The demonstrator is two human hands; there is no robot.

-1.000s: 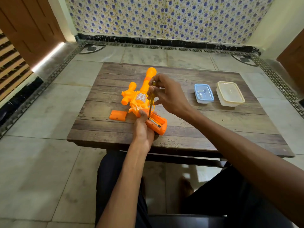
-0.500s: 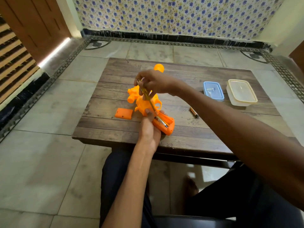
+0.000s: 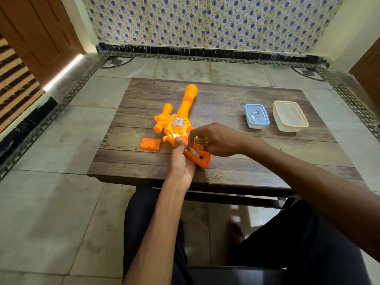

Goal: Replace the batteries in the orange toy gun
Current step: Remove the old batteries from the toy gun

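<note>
The orange toy gun (image 3: 181, 118) lies on the wooden table (image 3: 257, 159), barrel pointing away from me. My left hand (image 3: 182, 163) grips its handle from below, thumb on the body. The battery compartment in the handle is open and a battery (image 3: 195, 153) shows inside. My right hand (image 3: 219, 138) hovers over the compartment and holds a yellow-handled screwdriver (image 3: 202, 139), most of it hidden in the fist. The orange compartment cover (image 3: 150, 144) rests loose on the table left of the handle.
A blue-lidded small box (image 3: 257, 116) and a larger white box (image 3: 290, 116) stand at the table's back right. My knees sit under the near edge. Tiled floor surrounds the low table, and a patterned wall stands behind it.
My right hand came down from above the gun's body to the open compartment, bringing the screwdriver with it. The left hand kept its grip on the handle.
</note>
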